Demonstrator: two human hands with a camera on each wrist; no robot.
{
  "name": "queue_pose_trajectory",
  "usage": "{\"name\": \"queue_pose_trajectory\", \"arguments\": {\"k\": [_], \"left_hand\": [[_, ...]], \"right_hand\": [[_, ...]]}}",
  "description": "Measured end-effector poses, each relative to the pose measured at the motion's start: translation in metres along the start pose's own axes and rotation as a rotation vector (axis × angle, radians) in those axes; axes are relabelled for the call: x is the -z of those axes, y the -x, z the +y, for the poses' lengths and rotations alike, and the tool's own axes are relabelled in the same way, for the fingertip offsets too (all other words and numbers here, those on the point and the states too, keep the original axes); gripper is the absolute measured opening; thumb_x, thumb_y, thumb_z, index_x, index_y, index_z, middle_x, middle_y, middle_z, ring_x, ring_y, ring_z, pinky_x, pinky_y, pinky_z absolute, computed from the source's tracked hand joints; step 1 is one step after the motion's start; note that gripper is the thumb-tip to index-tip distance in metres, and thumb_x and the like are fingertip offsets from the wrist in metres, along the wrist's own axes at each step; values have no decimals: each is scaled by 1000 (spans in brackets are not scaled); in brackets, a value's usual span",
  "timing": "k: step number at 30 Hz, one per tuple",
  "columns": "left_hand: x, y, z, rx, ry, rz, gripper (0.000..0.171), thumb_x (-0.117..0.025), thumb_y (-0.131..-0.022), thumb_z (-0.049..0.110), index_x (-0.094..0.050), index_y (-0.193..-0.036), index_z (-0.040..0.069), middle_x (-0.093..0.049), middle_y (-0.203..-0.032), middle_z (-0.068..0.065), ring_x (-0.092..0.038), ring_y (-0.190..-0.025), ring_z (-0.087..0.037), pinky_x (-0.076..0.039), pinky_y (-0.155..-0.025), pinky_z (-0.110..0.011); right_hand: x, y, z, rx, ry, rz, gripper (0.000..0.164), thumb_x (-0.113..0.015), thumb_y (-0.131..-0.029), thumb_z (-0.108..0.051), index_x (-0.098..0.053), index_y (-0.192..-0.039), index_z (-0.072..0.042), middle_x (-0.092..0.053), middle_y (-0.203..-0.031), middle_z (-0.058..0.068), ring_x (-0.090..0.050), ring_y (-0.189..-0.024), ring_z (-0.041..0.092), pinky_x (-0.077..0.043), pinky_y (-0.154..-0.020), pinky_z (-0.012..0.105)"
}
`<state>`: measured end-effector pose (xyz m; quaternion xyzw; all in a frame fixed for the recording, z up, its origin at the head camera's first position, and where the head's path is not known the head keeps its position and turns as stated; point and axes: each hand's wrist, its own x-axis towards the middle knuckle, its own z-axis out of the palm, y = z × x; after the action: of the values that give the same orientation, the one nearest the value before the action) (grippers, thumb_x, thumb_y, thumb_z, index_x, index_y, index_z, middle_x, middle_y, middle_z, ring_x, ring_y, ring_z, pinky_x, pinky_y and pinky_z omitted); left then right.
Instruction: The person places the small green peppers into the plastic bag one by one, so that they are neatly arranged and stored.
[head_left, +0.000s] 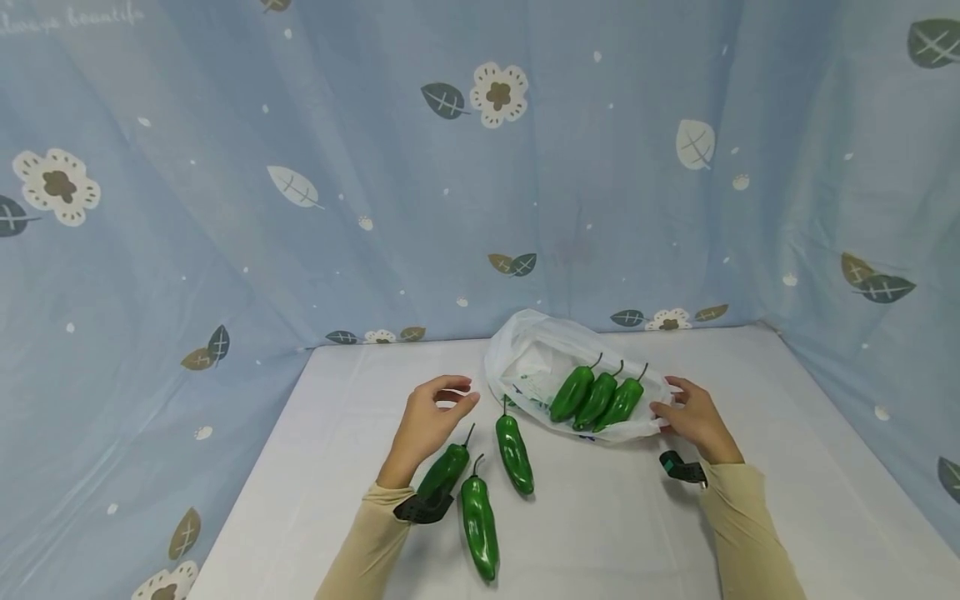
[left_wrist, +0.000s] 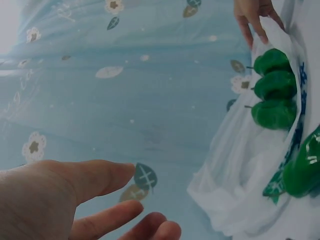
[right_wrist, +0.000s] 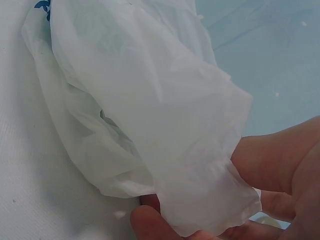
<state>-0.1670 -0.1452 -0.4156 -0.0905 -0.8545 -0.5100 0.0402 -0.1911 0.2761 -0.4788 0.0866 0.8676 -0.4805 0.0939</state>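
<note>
Head view: a person's arms in long beige fabric sleeves (head_left: pixel 367 537) reach over a white, cloth-covered table (head_left: pixel 600 533), a black plastic wrist device (head_left: pixel 423 507) on each. Nearest lies a glossy dark-green, long tapered pepper (head_left: pixel 480 529), between the arms and well in from the table's left and right edges. Just beyond, a second glossy green, thin-stemmed pepper (head_left: pixel 450 465) is partly hidden by the left wrist; a third slender green, shiny pepper (head_left: pixel 514 454) rests farther in, its stem close to the bag.

The left hand (head_left: pixel 429 423) hangs above the tabletop, wrist bent, fingers softly curved and thumb apart from them, holding nothing. Across the table, toward its right edge, the right hand (head_left: pixel 697 421) turns inward, thumb and fingers clamped on the gathered end of a thin white, translucent plastic bag (head_left: pixel 525 337), as the right wrist view shows. The bag lies near the table's far edge, carrying three plump green, stemmed peppers (head_left: pixel 596 402) side by side, stems toward that edge. Behind the far edge hangs a light-blue fabric curtain printed with flowers and leaves (head_left: pixel 600 183).
</note>
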Motion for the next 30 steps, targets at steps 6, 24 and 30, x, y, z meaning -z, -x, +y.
{"name": "queue_pose_trajectory", "arguments": {"k": [6,24,30], "left_hand": [[9,9,-7,32,12,25,32,-77,-95,28,-74,-124,14,-73,-122,-10,-70,-110,-24,-59,-95,-43],[22,30,-39,120,-32,58,32,-76,-96,31,-74,-123,13,-74,-120,-9,-70,-108,-21,-57,-90,-30],[23,37,-46,139,-36,60,33,-77,-95,31,-74,-122,11,-74,-120,-10,-70,-106,-20,-57,-86,-26]], "right_hand": [[-1,-1,5,5,-12,1,76,-62,-101,-16,-21,-160,9,-37,-149,46,-72,-101,29,-64,-78,36],[0,-2,5,1,-2,6,75,-63,-101,-16,-22,-160,8,-36,-150,46,-72,-101,31,-64,-78,36],[0,-3,6,-7,-1,7,76,-63,-101,-16,-22,-160,7,-34,-150,45,-72,-96,26,-64,-79,36]]}}
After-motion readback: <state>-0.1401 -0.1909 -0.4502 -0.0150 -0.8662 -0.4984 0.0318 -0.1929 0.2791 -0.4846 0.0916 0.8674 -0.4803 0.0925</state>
